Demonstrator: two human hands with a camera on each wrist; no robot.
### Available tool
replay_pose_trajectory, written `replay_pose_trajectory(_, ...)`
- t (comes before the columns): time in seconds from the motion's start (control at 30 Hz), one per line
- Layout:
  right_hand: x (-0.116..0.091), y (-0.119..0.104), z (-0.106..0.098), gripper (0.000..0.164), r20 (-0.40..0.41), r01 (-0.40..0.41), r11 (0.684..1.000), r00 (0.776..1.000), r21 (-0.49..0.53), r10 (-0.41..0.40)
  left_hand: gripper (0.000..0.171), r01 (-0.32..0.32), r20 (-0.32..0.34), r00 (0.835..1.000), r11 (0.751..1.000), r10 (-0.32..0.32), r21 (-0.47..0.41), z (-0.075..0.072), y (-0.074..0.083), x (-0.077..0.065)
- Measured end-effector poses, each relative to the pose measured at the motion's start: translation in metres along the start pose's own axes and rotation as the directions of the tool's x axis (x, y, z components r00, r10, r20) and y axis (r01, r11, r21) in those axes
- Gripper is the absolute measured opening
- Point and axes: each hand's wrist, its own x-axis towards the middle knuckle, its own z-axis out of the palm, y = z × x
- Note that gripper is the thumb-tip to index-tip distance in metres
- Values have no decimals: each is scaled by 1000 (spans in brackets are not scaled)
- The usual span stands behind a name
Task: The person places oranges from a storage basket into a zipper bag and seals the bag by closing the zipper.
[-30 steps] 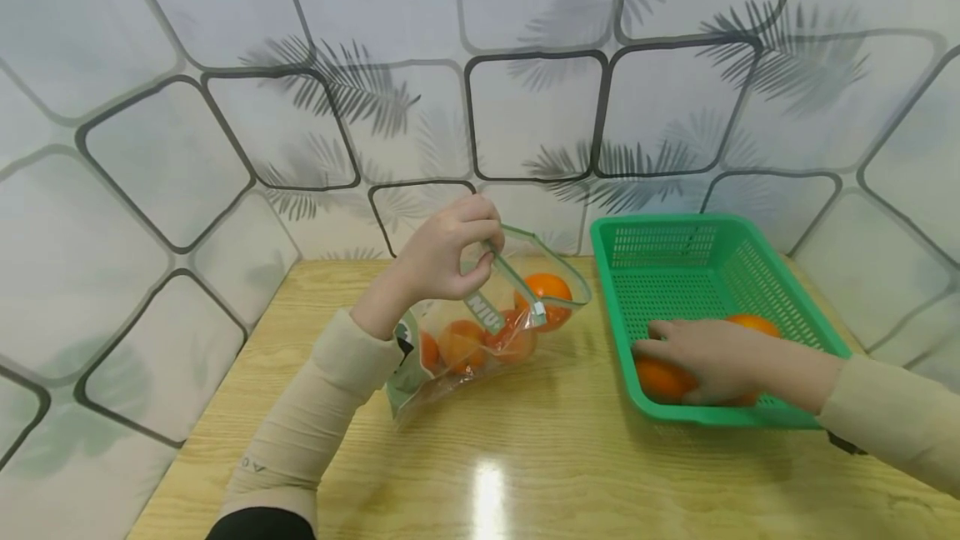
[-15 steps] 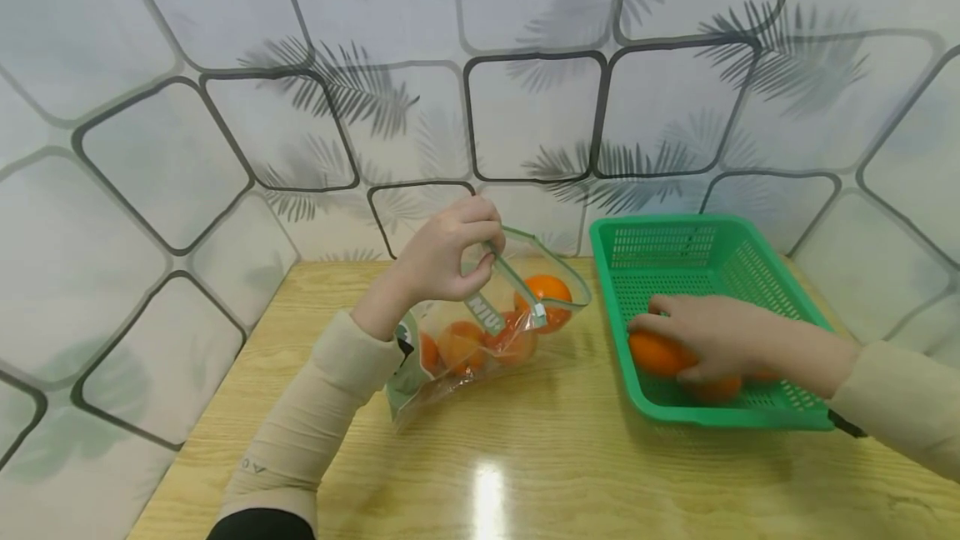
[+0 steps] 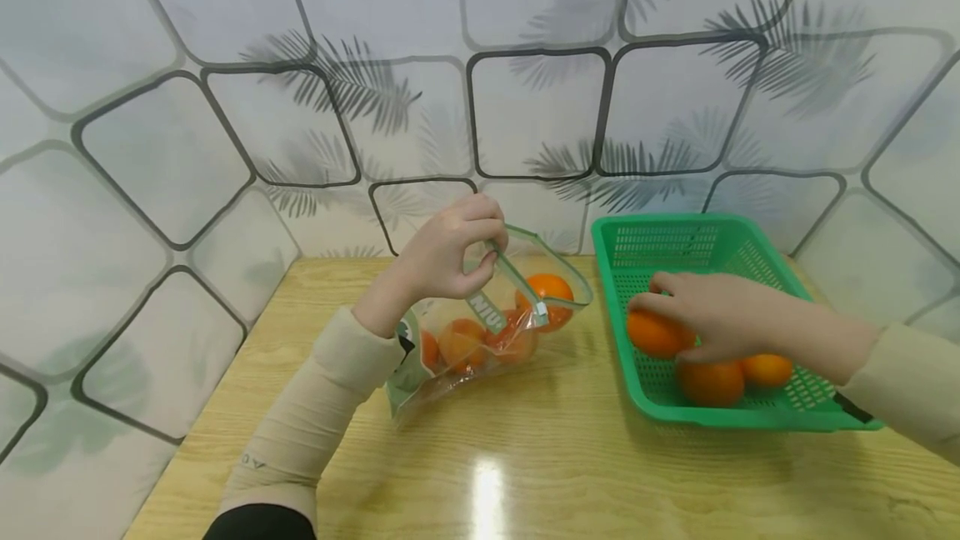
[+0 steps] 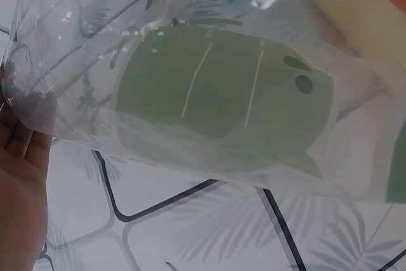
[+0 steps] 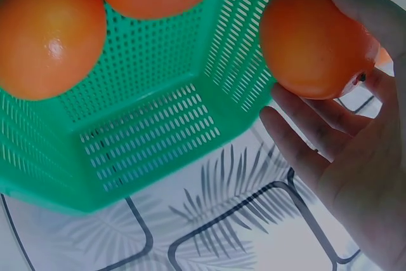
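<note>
My left hand (image 3: 453, 248) pinches the rim of a clear zip bag (image 4: 216, 93) printed in green, keeping its mouth spread toward the right. Several oranges (image 3: 461, 344) lie inside the bag, one of them (image 3: 545, 294) close to the mouth. At the right, my right hand (image 3: 731, 315) grips another orange (image 5: 311, 42) between thumb and fingers, up near the left wall of a green plastic basket (image 3: 621, 332). Two more oranges, one nearer (image 3: 708, 384) and one to its right (image 3: 768, 371), sit in the basket below that hand.
The bag and basket stand side by side on a wooden table (image 3: 420, 473), with a gap between them. Behind and to both sides rises a pale wall covering (image 3: 540, 115) with dark outlines and leaf prints.
My right hand has risen with an orange from the basket's near part, bringing two oranges beneath into clearer view. The left hand and bag have stayed in place.
</note>
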Motion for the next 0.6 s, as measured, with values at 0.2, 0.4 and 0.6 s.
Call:
replay_pose_trajectory(0.2,2,0,-10,72,-31,-5,999,1000,-36,4,9,7,8,1000,1000,-7,0,0,0,1)
replay_pose_trajectory(0.4,6,1,-23,72,-84,4,999,996,-50,-8,10,5,11,1000,1000,-5,3,0,0,1)
replay_pose_trajectory(0.6,10,2,-32,72,-109,15,998,994,-59,-21,9,8,9,1000,1000,-8,0,0,1,0)
